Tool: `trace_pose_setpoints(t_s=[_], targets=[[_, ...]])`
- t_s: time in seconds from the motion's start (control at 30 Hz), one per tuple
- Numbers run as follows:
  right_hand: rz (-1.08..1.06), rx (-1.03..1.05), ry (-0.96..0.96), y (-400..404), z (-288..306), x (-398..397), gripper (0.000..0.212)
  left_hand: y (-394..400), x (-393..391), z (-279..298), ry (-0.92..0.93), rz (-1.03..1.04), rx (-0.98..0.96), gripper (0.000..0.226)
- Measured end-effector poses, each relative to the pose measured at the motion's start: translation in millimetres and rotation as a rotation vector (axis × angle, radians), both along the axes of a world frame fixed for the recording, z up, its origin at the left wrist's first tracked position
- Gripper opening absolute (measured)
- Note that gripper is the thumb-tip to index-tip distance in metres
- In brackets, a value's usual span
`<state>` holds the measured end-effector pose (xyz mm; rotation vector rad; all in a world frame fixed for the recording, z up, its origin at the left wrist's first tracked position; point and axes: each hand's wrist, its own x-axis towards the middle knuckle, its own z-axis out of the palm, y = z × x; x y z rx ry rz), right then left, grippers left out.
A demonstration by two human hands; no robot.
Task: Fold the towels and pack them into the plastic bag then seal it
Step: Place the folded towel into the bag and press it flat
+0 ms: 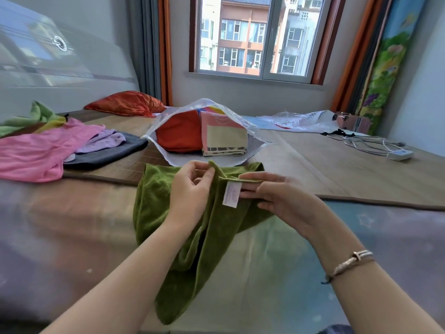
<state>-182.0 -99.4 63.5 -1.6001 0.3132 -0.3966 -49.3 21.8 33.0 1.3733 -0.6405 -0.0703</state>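
A green towel [192, 249] with a white label hangs in front of me over the bed. My left hand [192, 189] pinches its top edge near the middle. My right hand [277, 194] holds the same edge just to the right, thumb on top, fingers behind the label. Beyond the towel lies a clear plastic bag [216, 109], its mouth open toward me. Inside it sit a folded orange towel [179, 135] and a folded pink-and-cream towel [224, 136].
Unfolded towels lie at the left: pink [36, 153], purple [101, 141], dark grey [108, 153] and green [36, 114]. An orange pillow [127, 103] sits at the back. Another plastic bag [301, 121], a case [349, 121] and a cable with power strip [385, 148] lie right.
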Motion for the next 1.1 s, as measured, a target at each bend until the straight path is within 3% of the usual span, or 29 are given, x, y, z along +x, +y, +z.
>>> trace_pose_setpoints(t_s=[0.13, 0.23, 0.37, 0.47, 0.67, 0.87, 1.1], targets=[[-0.186, -0.283, 0.032, 9, -5, 12, 0.017, 5, -6, 0, -0.095, -0.092, 0.046, 0.008], [-0.31, -0.399, -0.034, 12, -10, 21, 0.02, 9, -6, -1, -0.045, -0.166, 0.036, 0.008], [-0.388, -0.833, -0.022, 14, -18, 31, 0.019, 10, -5, -5, 0.04, -0.181, 0.032, 0.008], [-0.391, -0.999, -0.048, 17, -15, 34, 0.014, 12, -4, -5, 0.073, -0.173, 0.028, 0.009], [-0.305, -0.893, -0.136, 18, -9, 30, 0.009, 15, -8, 0, 0.146, -0.24, 0.006, 0.008], [-0.25, -0.756, -0.188, 9, -14, 31, 0.012, 15, -14, 1, 0.102, -0.314, -0.014, 0.011], [-0.316, -0.75, -0.199, 9, -14, 32, 0.02, 10, -14, -4, -0.183, -0.219, 0.059, 0.027]])
